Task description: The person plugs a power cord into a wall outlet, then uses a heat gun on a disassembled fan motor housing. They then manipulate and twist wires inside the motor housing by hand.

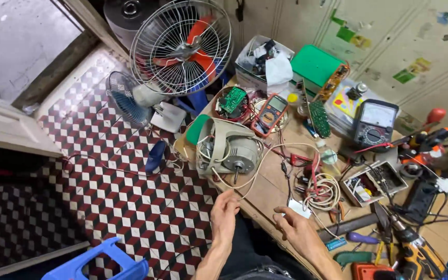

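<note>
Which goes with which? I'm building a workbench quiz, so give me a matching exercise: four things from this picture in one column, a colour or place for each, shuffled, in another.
Things:
1. fan blades
2. plastic stool
3. fan motor
4. handheld multimeter

Colour or place:
A. blue, on the tiled floor
B. red-orange, behind a wire grille
C. red case, beside a round green circuit board
D. grey, at the bench's edge, shaft pointing toward the hands

Pairs: 1-B, 2-A, 3-D, 4-C
</note>
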